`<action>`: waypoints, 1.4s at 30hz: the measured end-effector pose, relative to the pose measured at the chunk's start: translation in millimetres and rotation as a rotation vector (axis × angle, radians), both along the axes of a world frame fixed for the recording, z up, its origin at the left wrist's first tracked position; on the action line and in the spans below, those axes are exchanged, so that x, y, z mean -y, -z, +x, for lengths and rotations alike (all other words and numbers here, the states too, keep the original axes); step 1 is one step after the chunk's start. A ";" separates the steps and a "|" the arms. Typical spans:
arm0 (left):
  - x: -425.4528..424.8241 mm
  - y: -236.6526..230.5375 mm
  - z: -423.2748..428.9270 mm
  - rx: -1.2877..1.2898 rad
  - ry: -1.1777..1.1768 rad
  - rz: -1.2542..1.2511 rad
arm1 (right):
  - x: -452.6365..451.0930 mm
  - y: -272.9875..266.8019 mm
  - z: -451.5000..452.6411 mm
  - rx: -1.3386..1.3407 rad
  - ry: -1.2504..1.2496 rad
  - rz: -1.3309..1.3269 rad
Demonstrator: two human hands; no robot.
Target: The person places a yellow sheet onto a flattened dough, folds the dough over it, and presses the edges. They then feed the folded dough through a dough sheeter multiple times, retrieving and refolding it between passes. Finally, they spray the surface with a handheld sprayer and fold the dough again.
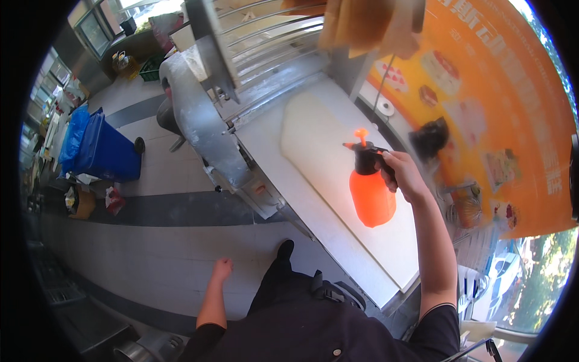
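My right hand grips the black handle of an orange pressure spray bottle with an orange pump knob and nozzle. It is held above a long, pale sheet of what looks like dough, its far end rounded. Beneath the sheet runs the white bed of what appears to be a dough sheeter. My left hand hangs low over the floor beside me, fingers curled in, with nothing visible in it.
A barred metal guard rises at the bed's far end, beside a flour-dusted grey housing. Rightward stand a white roll, a black bag and an orange printed banner. A blue wheeled bin is on the tiled floor.
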State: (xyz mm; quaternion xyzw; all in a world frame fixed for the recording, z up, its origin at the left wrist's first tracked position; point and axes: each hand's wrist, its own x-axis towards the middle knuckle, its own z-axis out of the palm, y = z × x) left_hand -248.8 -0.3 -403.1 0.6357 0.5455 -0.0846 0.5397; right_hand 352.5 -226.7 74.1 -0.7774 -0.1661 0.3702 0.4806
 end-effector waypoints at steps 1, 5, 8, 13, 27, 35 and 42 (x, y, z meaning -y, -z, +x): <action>-0.1 -2.9 6.8 0.003 -0.020 -0.019 | 11.1 -2.2 -5.1 -0.007 0.029 0.005; -1.8 14.7 3.8 -0.085 0.117 -0.001 | 55.9 -11.3 -19.2 -0.034 0.129 0.044; 5.6 39.1 -10.0 -0.213 0.274 0.005 | 91.2 -10.9 -23.4 -0.030 0.192 0.067; 35.3 36.4 -4.0 -0.222 0.343 -0.057 | 146.3 -11.6 -28.0 -0.007 0.242 0.055; 58.2 -13.9 55.6 -0.089 0.352 -0.009 | 277.4 -10.4 -60.3 -0.040 0.251 0.026; 82.0 -2.8 41.7 -0.181 0.572 0.084 | 358.0 -2.0 -86.9 -0.023 0.454 0.062; 112.8 -33.5 51.4 -0.262 0.626 0.048 | 436.0 13.4 -113.6 -0.024 0.561 0.064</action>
